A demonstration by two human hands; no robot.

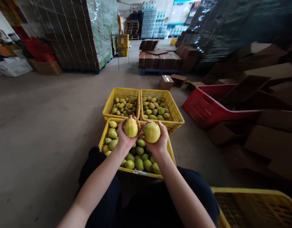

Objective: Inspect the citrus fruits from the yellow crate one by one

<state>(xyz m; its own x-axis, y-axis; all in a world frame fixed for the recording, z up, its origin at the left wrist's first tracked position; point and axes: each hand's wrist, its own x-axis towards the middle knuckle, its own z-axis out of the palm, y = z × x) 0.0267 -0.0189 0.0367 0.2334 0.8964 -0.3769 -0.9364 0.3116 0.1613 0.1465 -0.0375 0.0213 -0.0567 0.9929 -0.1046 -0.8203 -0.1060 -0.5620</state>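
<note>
My left hand (123, 139) is wrapped round a yellow-green papaya (130, 127), its fingers closed about the sides. In my right hand (161, 143) rests a second, rounder papaya (152, 132), also gripped by curled fingers. Both fruits are held side by side, a small gap apart, above a yellow plastic crate (136, 172) full of green and yellow papayas (139, 164). My hands and forearms hide part of that crate's contents.
Behind stand two more yellow crates, a left one (108, 109) and a right one (175, 114), both holding similar fruit. A red crate (198, 106) and cardboard boxes (271, 139) lie to the right. Another yellow crate (248, 191) is at lower right. Cartons (160, 61) sit on a blue pallet.
</note>
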